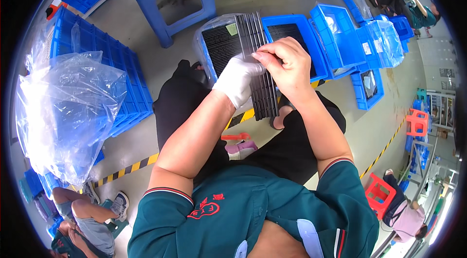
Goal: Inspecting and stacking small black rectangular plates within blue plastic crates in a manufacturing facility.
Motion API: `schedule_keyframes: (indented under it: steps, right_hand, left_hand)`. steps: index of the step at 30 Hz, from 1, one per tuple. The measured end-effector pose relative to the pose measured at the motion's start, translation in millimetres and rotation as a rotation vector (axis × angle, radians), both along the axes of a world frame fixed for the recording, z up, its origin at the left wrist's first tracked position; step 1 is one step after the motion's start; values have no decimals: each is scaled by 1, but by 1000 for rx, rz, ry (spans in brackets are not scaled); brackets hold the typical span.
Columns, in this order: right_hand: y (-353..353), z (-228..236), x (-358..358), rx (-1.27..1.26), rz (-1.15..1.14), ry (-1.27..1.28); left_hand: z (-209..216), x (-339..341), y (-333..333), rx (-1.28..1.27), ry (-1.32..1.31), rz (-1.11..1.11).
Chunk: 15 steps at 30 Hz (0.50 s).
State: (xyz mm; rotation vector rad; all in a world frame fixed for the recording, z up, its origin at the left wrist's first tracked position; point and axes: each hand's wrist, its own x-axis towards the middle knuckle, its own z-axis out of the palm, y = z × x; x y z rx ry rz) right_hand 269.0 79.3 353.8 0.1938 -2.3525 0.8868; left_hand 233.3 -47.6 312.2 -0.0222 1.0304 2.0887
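Observation:
In front of me is a bundle of long, thin black strips point(265, 95), held upright and slightly tilted. My left hand point(236, 82), in a white glove, is closed around its left side at mid-length. My bare right hand point(293, 65) lies across the bundle's right edge. Its thumb and forefinger are pinched together against the strips, and whatever is between the fingertips is hidden. Just beyond my hands, rows of similar black strips point(219, 44) fill a plastic-lined crate. A blue crate point(317, 51) beside it also contains black strips.
A blue stool point(176, 31) stands ahead on the left. Stacked blue crates point(104, 48) with a clear plastic bag point(73, 107) rise at my left. More blue crates point(338, 39) sit at the right. Yellow-black tape point(129, 169) marks the floor. Other people sit at lower left and far right.

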Motion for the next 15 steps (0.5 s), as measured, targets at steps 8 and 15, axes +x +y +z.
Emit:
schedule_keyframes:
  steps: [8,15]
  right_hand:
    - [-2,1,0,179,64,38]
    - [-4,-9,2,-76,16,-57]
  left_hand:
    - [13,5,-1,39,-11,1]
    - [5,2,0,72,-66,13]
